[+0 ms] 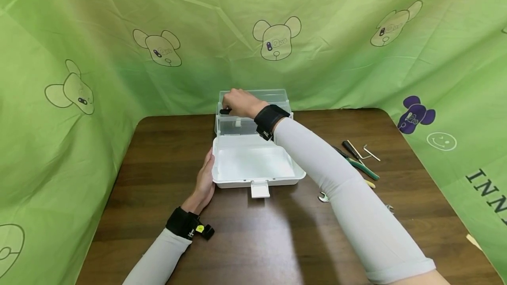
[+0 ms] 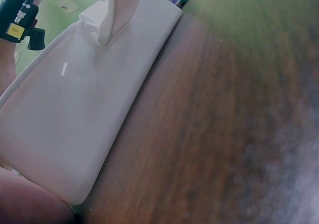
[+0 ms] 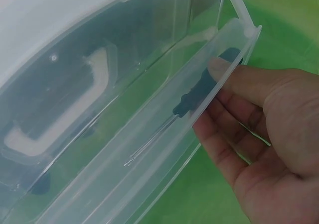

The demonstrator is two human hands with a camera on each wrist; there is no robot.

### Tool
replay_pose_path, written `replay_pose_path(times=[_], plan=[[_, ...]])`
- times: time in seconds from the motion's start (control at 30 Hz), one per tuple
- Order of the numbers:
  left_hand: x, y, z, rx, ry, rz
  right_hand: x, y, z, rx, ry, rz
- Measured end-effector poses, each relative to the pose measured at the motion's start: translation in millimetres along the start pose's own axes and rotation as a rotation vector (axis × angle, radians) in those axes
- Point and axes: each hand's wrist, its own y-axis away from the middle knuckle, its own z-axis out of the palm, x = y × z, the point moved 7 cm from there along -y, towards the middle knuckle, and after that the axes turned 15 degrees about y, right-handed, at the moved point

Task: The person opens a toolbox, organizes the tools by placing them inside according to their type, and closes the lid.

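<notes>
A white toolbox (image 1: 253,162) stands open on the table, latch (image 1: 259,189) hanging at its front. Translucent tiered trays (image 1: 273,108) are raised at its back. My left hand (image 1: 204,178) lies along the box's left side, fingers against the wall; its fingertips are hidden in the left wrist view. Over the rear tray, my right hand (image 1: 242,102) holds a screwdriver (image 3: 197,90) by its dark handle. Its thumb lies at the handle and the other fingers curl below, partly hidden by the tray wall (image 3: 164,129). The screwdriver's thin shaft shows through the translucent plastic.
Right of the box lie green-handled pliers (image 1: 363,168), a black-handled screwdriver (image 1: 350,148), hex keys (image 1: 372,153) and a wrench end (image 1: 323,197). The right sleeve (image 1: 336,170) covers some tools. A green curtain (image 1: 317,87) hangs behind the table.
</notes>
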Motion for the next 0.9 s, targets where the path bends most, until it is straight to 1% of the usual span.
replay_pose_path(times=[0.23,0.5,0.67,0.8,0.9], plan=[[-0.1,0.0,1.0,0.004,0.012,0.001,3.8,1.1,-0.1,-0.009,0.029,0.012],[1.1,2.0,2.3,-0.002,-0.015,-0.004,7.7,4.1,-6.8,-0.042,0.055,0.043],[2.0,2.5,2.9,-0.003,-0.024,-0.005,9.3,9.2,-14.8,-0.061,0.07,0.062],[2.3,3.2,2.8,-0.004,-0.028,-0.009,10.9,14.6,-21.7,-0.059,0.087,0.062],[3.3,2.5,3.3,-0.015,-0.025,0.003,13.2,19.3,-27.5,-0.054,0.095,0.065]])
